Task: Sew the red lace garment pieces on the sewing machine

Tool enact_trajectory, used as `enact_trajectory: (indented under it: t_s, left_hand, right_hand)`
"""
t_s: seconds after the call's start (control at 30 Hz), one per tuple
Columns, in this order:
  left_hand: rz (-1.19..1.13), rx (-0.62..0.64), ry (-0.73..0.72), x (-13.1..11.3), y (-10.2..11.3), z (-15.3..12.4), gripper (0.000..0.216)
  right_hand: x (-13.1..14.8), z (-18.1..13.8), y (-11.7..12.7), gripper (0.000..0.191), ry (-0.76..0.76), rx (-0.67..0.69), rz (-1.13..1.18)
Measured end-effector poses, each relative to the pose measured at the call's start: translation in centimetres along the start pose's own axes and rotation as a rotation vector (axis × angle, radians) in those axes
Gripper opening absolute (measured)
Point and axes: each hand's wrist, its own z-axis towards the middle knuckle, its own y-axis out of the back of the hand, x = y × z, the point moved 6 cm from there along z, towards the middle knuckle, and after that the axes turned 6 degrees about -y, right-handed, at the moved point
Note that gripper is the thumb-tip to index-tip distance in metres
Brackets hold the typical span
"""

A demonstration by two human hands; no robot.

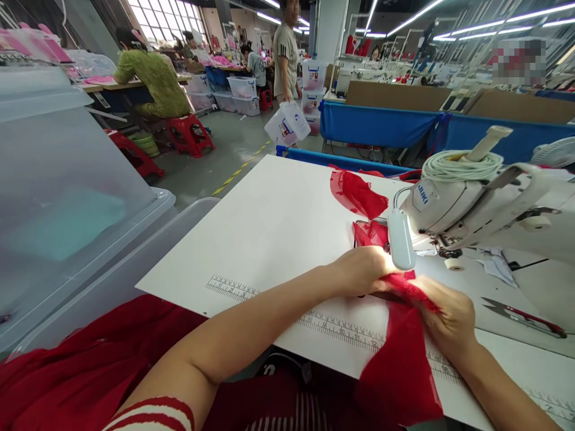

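Both of my hands hold a piece of sheer red fabric (404,353) in front of a white sewing machine (449,203). My left hand (363,269) is closed on its upper edge, close to the small lamp (401,239); the lamp's glare hides some fingertips. My right hand (447,311) pinches the bunched edge a little to the right, and the cloth hangs down over the table's front edge. More red fabric (358,193) lies just beyond my left hand. Thread snips (525,317) with a red handle rest to the right of my right hand.
A ruler scale (332,326) is printed along the white table (251,233). Large clear bins (67,179) stand at the left, with red cloth (112,353) heaped below. A person (286,54) carries a plastic box (287,123) along the aisle; another person (150,78) sits on a red stool (188,134).
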Motion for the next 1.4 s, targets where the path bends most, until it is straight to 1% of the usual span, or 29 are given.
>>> enact_trajectory:
  t_s: [0.07, 0.13, 0.27, 0.33, 0.47, 0.53, 0.6, 0.67, 0.77, 0.87, 0.97, 1.07, 1.1, 1.17, 1.27, 1.33, 1.4]
  left_hand:
    - [0.144, 0.021, -0.054, -0.4, -0.2, -0.2, 0.020]
    - [0.245, 0.039, -0.084, -0.8, -0.3, -0.6, 0.023]
    - [0.298, 0.075, -0.086, -1.1, -0.3, -1.3, 0.020]
    - [0.306, 0.091, -0.078, -1.1, -0.3, -1.5, 0.019]
    - [0.324, 0.100, -0.071, -1.2, -0.5, -1.9, 0.019]
    - [0.319, 0.085, -0.051, -1.2, -0.5, -2.0, 0.021]
    - [0.311, 0.077, -0.023, -1.2, -0.6, -2.1, 0.022]
    - [0.306, 0.085, 0.010, -1.2, -0.7, -2.2, 0.022]
    - [0.316, 0.109, 0.048, -1.3, -1.0, -2.3, 0.021]
    - [0.331, 0.139, 0.046, -1.5, -1.3, -2.3, 0.019]
    - [0.340, 0.180, 0.038, -1.9, -1.4, -2.2, 0.018]
    - [0.308, 0.229, 0.043, -2.6, -1.2, -2.3, 0.009]
    - [0.284, 0.243, 0.046, -2.8, -1.0, -2.3, 0.015]
    - [0.235, 0.258, 0.055, -3.1, -0.6, -2.4, 0.040]
    - [0.225, 0.240, 0.074, -3.1, 0.0, -2.5, 0.078]
    - [0.252, 0.223, 0.071, -2.9, 0.3, -2.4, 0.091]
    - [0.274, 0.217, 0.055, -2.6, 0.4, -2.3, 0.095]
  right_hand:
    - [0.0, -0.3, -0.3, 0.036, 0.062, 0.024, -0.005]
    - [-0.3, -0.7, -0.5, 0.032, 0.089, 0.035, -0.016]
    - [-0.9, -1.6, -0.5, 0.013, 0.053, 0.024, -0.009]
    - [-0.8, -2.0, -0.2, 0.009, 0.065, 0.013, -0.016]
    - [-0.2, -2.3, 0.3, 0.011, 0.160, 0.027, -0.033]
    - [-0.5, -2.2, 0.2, 0.011, 0.136, 0.029, -0.109]
    - [-1.2, -2.1, 0.1, 0.022, 0.075, 0.032, -0.223]
    - [-1.6, -2.0, -0.1, 0.029, 0.036, 0.035, -0.285]
    - [-1.9, -1.9, -0.1, 0.030, 0.011, 0.006, -0.291]
    - [-2.0, -1.8, 0.1, 0.036, 0.020, -0.036, -0.320]
    - [-2.0, -2.0, -0.1, 0.034, 0.041, -0.037, -0.372]
    - [-2.5, -2.3, -0.2, 0.034, -0.009, -0.057, -0.406]
    - [-2.6, -2.3, -0.2, 0.034, -0.021, -0.063, -0.397]
    - [-2.6, -2.3, -0.3, 0.032, -0.024, -0.044, -0.358]
    - [-2.5, -2.0, -0.2, 0.029, -0.035, -0.038, -0.301]
    - [-2.4, -1.9, -0.1, 0.028, -0.041, -0.051, -0.285]
    - [-2.5, -2.0, 0.0, 0.029, -0.039, -0.071, -0.281]
